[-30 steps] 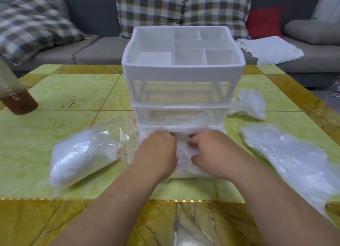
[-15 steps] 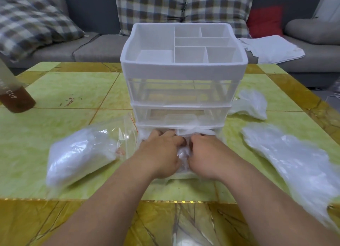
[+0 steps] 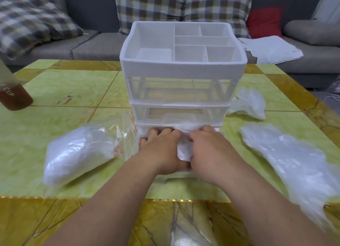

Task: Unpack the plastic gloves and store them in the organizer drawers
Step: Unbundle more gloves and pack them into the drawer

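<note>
A white three-tier organizer [image 3: 182, 67] stands mid-table, its bottom drawer [image 3: 176, 177] pulled out toward me. A wad of clear plastic gloves [image 3: 184, 152] lies in that drawer. My left hand [image 3: 161, 150] and my right hand [image 3: 209, 150] sit side by side on the wad, fingers curled down into it at the drawer's back. An opened zip bag of gloves [image 3: 79, 152] lies left of the drawer. A loose spread of gloves [image 3: 287, 154] lies to the right, and a smaller crumpled bunch [image 3: 248, 106] beside the organizer.
A bottle of brown liquid [image 3: 12, 95] stands at the table's left edge. Behind the green and gold tiled table [image 3: 73, 91] is a grey sofa with checked cushions, a red cushion and a white cloth [image 3: 270, 49].
Both hands have moved forward and closer together over the glove wad, pushing it deeper toward the back of the bottom drawer.
</note>
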{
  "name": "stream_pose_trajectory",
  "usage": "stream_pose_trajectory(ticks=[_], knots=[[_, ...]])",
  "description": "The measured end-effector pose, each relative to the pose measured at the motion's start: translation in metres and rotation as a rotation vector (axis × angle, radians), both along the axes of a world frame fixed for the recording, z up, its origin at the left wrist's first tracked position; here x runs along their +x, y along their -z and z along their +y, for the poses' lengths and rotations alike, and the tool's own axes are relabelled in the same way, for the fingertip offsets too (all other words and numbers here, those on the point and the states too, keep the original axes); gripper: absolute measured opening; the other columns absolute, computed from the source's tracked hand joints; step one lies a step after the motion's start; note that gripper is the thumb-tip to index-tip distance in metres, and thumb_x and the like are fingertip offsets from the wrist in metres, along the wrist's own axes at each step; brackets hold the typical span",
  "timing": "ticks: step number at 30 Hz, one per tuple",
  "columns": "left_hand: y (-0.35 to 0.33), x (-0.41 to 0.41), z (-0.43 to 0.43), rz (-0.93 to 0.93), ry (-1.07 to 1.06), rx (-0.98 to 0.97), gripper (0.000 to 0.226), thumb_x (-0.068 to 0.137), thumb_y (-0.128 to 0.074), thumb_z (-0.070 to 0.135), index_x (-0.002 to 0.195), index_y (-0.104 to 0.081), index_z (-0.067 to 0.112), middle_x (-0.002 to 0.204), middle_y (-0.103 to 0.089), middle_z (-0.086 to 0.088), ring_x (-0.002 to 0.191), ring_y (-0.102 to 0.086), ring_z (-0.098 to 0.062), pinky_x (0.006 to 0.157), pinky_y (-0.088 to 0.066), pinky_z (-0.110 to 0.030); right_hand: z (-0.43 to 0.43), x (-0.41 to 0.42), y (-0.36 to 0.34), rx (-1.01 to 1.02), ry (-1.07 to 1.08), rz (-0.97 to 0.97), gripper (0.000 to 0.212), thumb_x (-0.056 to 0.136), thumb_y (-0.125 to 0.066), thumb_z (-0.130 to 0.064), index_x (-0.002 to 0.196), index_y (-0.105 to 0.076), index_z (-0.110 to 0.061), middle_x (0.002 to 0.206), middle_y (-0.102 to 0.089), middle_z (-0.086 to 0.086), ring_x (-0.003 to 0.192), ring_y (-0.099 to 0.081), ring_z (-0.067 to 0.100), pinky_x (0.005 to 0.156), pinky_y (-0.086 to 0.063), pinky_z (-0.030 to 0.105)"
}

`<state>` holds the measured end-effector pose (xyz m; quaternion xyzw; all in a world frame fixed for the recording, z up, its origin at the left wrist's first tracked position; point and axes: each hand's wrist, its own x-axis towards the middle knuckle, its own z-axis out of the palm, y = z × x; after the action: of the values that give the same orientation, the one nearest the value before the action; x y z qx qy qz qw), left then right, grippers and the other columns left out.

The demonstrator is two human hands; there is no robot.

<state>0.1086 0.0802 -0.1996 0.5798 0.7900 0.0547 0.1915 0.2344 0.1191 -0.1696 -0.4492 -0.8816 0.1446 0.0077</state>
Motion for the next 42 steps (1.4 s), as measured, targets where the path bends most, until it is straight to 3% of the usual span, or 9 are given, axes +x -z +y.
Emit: stream_pose_trajectory(ticks=[4,10,13,16,20,25,35,38,42], knots=[[0.000,0.000,0.003,0.000,-0.012,-0.001,0.085,0.070,-0.070,0.066,0.141,-0.028,0.050,0.136,-0.036,0.019,0.134,-0.023,-0.023,0.107,-0.025,-0.042,0.010,-0.003,0.018,-0.093,-0.039,-0.032,0.065,0.083,-0.059,-0.015,0.145,-0.039,-0.022,0.147,-0.039,0.006,0.134,-0.038,0.025,0.105,-0.041,0.032],[0.003,0.000,0.005,0.042,-0.012,-0.026,0.086,0.071,-0.067,0.068,0.144,-0.028,0.045,0.137,-0.035,0.015,0.133,-0.023,-0.024,0.106,-0.024,-0.042,0.008,-0.004,0.012,-0.108,-0.056,-0.117,0.062,0.085,-0.058,-0.014,0.145,-0.039,-0.014,0.144,-0.042,0.008,0.133,-0.038,0.025,0.110,-0.037,0.033],[0.002,0.002,0.006,0.080,-0.024,-0.050,0.082,0.075,-0.063,0.066,0.144,-0.031,0.037,0.139,-0.035,0.010,0.134,-0.024,-0.027,0.106,-0.026,-0.044,-0.003,0.002,-0.016,0.020,-0.103,-0.132,0.006,0.092,-0.056,-0.014,0.090,-0.060,-0.019,0.092,-0.055,0.001,0.086,-0.053,0.019,0.064,-0.042,0.023],[-0.001,0.004,0.005,0.119,-0.012,-0.072,0.074,0.081,-0.059,0.058,0.144,-0.029,0.034,0.139,-0.033,0.006,0.132,-0.025,-0.028,0.104,-0.027,-0.045,-0.009,-0.002,-0.025,0.133,-0.066,-0.024,0.019,0.085,-0.056,-0.008,0.071,-0.048,-0.018,0.068,-0.041,-0.004,0.063,-0.045,0.016,0.048,-0.025,0.024],[-0.001,0.003,0.004,0.108,-0.009,-0.049,0.080,0.079,-0.062,0.061,0.146,-0.025,0.039,0.141,-0.034,0.008,0.133,-0.025,-0.028,0.104,-0.026,-0.044,-0.003,-0.006,-0.004,0.004,-0.236,-0.059,0.032,0.092,-0.054,-0.009,0.123,-0.055,-0.015,0.118,-0.053,0.002,0.111,-0.053,0.022,0.077,-0.035,0.024],[0.000,0.003,0.005,0.114,-0.002,-0.070,0.087,0.075,-0.063,0.069,0.147,-0.024,0.038,0.141,-0.034,0.009,0.132,-0.027,-0.028,0.104,-0.026,-0.043,0.015,0.000,0.012,-0.009,-0.172,-0.047,0.040,0.086,-0.052,-0.013,0.125,-0.044,-0.017,0.136,-0.047,0.005,0.125,-0.040,0.026,0.107,-0.032,0.034],[-0.022,0.001,-0.006,-0.043,0.025,0.052,0.064,0.091,-0.063,0.045,0.147,-0.037,0.029,0.150,-0.043,0.004,0.134,-0.041,-0.025,0.109,-0.037,-0.035,0.027,-0.009,0.009,-0.127,-0.125,-0.118,0.047,0.091,-0.056,-0.019,0.136,-0.044,-0.008,0.141,-0.048,0.012,0.133,-0.042,0.031,0.105,-0.038,0.033],[-0.030,-0.001,-0.015,0.083,0.016,0.074,0.050,0.096,-0.057,0.012,0.144,-0.046,0.020,0.146,-0.050,-0.002,0.132,-0.049,-0.021,0.106,-0.041,-0.030,0.026,-0.007,0.015,-0.136,-0.140,-0.121,0.044,0.091,-0.051,-0.012,0.134,-0.046,-0.009,0.139,-0.047,0.012,0.135,-0.039,0.031,0.107,-0.037,0.034],[-0.022,-0.005,-0.021,0.258,-0.014,0.027,0.045,0.089,-0.053,-0.001,0.129,-0.057,0.018,0.128,-0.060,-0.003,0.116,-0.059,-0.023,0.097,-0.051,-0.034,0.021,0.002,0.003,-0.123,-0.167,-0.081,0.034,0.091,-0.048,-0.004,0.125,-0.053,-0.009,0.132,-0.052,0.010,0.118,-0.050,0.026,0.084,-0.039,0.025]])
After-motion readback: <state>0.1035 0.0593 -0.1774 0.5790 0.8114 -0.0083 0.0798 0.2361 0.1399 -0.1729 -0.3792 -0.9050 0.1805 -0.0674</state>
